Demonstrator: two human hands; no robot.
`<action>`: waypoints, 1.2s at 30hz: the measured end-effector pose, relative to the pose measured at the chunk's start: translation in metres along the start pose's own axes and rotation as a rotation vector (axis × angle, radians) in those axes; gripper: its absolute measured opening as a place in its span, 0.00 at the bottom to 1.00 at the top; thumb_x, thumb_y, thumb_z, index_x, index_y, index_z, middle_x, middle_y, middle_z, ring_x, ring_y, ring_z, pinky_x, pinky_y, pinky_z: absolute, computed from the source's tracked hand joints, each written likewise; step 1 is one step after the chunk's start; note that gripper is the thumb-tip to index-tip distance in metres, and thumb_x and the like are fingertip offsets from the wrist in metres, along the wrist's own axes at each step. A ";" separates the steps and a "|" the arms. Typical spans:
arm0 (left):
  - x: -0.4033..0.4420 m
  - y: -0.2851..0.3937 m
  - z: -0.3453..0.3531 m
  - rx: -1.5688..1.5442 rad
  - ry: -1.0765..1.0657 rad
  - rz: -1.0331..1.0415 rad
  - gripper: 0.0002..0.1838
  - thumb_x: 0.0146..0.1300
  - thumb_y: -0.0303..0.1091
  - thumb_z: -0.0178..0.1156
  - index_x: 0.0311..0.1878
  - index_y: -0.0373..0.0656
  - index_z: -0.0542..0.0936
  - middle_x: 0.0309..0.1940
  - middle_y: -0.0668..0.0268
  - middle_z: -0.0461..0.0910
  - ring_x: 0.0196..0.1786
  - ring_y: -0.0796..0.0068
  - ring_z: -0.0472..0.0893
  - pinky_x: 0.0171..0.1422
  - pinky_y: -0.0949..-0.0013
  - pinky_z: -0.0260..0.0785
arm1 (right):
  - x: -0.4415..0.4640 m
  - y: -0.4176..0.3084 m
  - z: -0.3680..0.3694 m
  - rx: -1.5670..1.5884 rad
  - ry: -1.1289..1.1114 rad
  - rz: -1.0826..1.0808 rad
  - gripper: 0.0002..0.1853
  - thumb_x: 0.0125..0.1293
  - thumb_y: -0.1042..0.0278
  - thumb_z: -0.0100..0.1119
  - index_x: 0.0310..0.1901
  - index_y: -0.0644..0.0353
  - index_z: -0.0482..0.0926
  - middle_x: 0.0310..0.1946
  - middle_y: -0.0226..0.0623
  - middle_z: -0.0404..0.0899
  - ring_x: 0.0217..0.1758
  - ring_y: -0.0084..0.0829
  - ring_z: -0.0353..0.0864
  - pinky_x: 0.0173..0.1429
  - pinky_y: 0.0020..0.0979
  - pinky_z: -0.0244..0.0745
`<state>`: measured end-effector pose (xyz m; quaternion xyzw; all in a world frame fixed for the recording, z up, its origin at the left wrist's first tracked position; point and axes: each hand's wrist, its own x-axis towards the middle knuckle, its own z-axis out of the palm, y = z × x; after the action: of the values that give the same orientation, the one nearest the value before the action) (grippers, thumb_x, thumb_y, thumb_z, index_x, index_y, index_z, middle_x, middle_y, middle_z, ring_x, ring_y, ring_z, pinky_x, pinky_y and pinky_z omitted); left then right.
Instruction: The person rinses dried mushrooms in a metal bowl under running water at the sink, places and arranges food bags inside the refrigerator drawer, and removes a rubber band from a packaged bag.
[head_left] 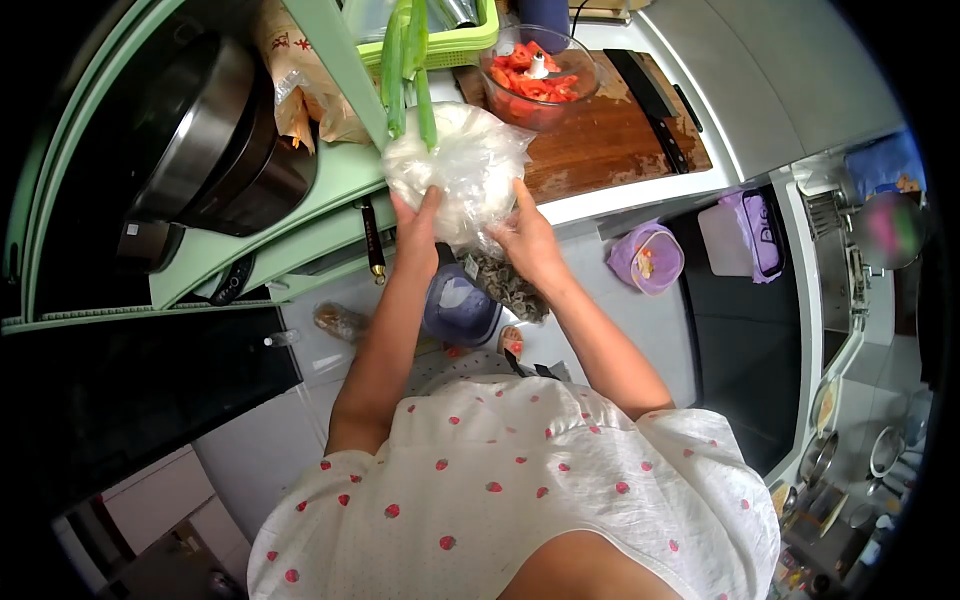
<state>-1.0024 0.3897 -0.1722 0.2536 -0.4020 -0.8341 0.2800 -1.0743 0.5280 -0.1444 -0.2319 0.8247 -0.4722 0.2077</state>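
A clear plastic bag [475,175] with something white inside is held between both hands at the counter's front edge. My left hand [417,225] grips its lower left side, thumb up against the plastic. On the lower right side, my right hand [528,240] has its fingers closed on the same bag. Green onion stalks [408,70] lie just behind the bag and over its top. Right behind it stands a clear bowl [538,78] of cut red pieces with a white hub in the middle. The bowl rests on a wooden cutting board [590,150].
A black knife [650,110] lies across the board's right part. Behind the onions is a green basket [440,45]. Pots [225,140] fill the green cabinet at left. Below are a purple-lined bin [647,258] and a blue container [460,305] on the floor.
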 end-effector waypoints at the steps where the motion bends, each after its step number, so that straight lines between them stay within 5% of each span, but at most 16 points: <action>1: 0.003 0.000 0.002 0.052 -0.013 0.038 0.34 0.63 0.29 0.52 0.67 0.48 0.46 0.60 0.61 0.61 0.61 0.67 0.64 0.62 0.63 0.59 | 0.003 0.004 0.004 -0.002 -0.005 -0.004 0.41 0.52 0.75 0.62 0.66 0.62 0.51 0.30 0.40 0.76 0.33 0.30 0.76 0.40 0.30 0.71; 11: 0.025 0.003 -0.010 0.156 -0.051 -0.001 0.32 0.62 0.32 0.54 0.65 0.43 0.51 0.59 0.60 0.62 0.58 0.67 0.66 0.62 0.65 0.59 | 0.022 0.000 0.017 0.033 0.000 -0.094 0.36 0.51 0.77 0.60 0.63 0.61 0.58 0.37 0.43 0.77 0.37 0.31 0.75 0.44 0.28 0.71; 13: 0.021 0.004 -0.014 0.206 -0.052 -0.018 0.32 0.63 0.35 0.53 0.66 0.43 0.50 0.59 0.60 0.62 0.58 0.67 0.66 0.61 0.64 0.59 | 0.020 0.016 0.018 0.066 0.049 -0.174 0.34 0.53 0.76 0.59 0.63 0.60 0.59 0.33 0.38 0.76 0.30 0.25 0.74 0.36 0.25 0.71; 16: 0.004 0.004 -0.017 0.161 0.018 -0.094 0.33 0.66 0.47 0.48 0.68 0.46 0.47 0.61 0.59 0.60 0.60 0.64 0.65 0.61 0.62 0.60 | 0.001 0.013 -0.003 0.227 -0.029 -0.028 0.27 0.57 0.73 0.58 0.59 0.63 0.65 0.24 0.28 0.74 0.19 0.15 0.64 0.21 0.19 0.60; 17: -0.001 0.002 -0.017 0.190 -0.017 -0.072 0.30 0.67 0.52 0.41 0.67 0.50 0.49 0.62 0.59 0.59 0.61 0.61 0.64 0.59 0.54 0.61 | -0.005 0.006 -0.014 0.308 -0.054 0.013 0.25 0.57 0.72 0.58 0.58 0.63 0.66 0.25 0.28 0.74 0.19 0.15 0.64 0.22 0.19 0.60; 21: -0.017 -0.007 -0.015 0.306 0.208 -0.114 0.33 0.63 0.57 0.42 0.66 0.50 0.51 0.64 0.64 0.57 0.64 0.62 0.60 0.63 0.54 0.48 | -0.025 -0.003 -0.047 0.556 -0.008 0.181 0.18 0.59 0.70 0.57 0.51 0.64 0.72 0.30 0.29 0.77 0.22 0.15 0.66 0.25 0.17 0.61; 24: -0.043 -0.008 -0.013 0.303 0.229 -0.158 0.37 0.63 0.59 0.43 0.69 0.49 0.47 0.66 0.63 0.54 0.65 0.64 0.58 0.61 0.57 0.50 | -0.031 0.009 -0.057 0.758 0.086 0.228 0.13 0.59 0.71 0.57 0.46 0.66 0.74 0.29 0.31 0.78 0.24 0.17 0.71 0.26 0.19 0.64; 27: -0.072 -0.024 -0.011 0.327 0.370 -0.197 0.33 0.63 0.56 0.45 0.66 0.49 0.54 0.62 0.66 0.58 0.62 0.67 0.61 0.60 0.56 0.51 | -0.043 0.000 -0.069 0.845 0.140 0.276 0.13 0.60 0.70 0.57 0.46 0.65 0.74 0.31 0.31 0.78 0.25 0.16 0.71 0.26 0.18 0.65; 30: -0.107 -0.039 0.001 0.236 0.335 -0.362 0.30 0.62 0.56 0.48 0.62 0.50 0.59 0.57 0.67 0.63 0.59 0.70 0.64 0.59 0.58 0.53 | -0.048 0.006 -0.078 0.900 0.104 0.268 0.13 0.60 0.68 0.57 0.46 0.62 0.73 0.34 0.30 0.77 0.29 0.16 0.73 0.29 0.18 0.68; 32: -0.123 -0.045 0.019 0.077 0.097 -0.528 0.29 0.61 0.56 0.51 0.60 0.51 0.61 0.55 0.68 0.66 0.57 0.71 0.65 0.57 0.61 0.54 | -0.051 0.003 -0.085 0.926 0.113 0.255 0.13 0.60 0.68 0.58 0.45 0.62 0.73 0.34 0.30 0.77 0.29 0.16 0.73 0.29 0.18 0.68; 36: -0.114 -0.061 0.055 -0.230 -0.285 -0.443 0.27 0.64 0.52 0.48 0.59 0.46 0.61 0.55 0.65 0.66 0.57 0.69 0.66 0.61 0.62 0.58 | -0.059 0.001 -0.100 1.042 0.094 0.249 0.11 0.60 0.66 0.58 0.42 0.60 0.74 0.32 0.30 0.77 0.28 0.17 0.73 0.28 0.18 0.68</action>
<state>-0.9727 0.5269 -0.1696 0.1823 -0.2750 -0.9422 0.0586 -1.0835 0.6313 -0.0913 0.0227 0.5107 -0.8006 0.3124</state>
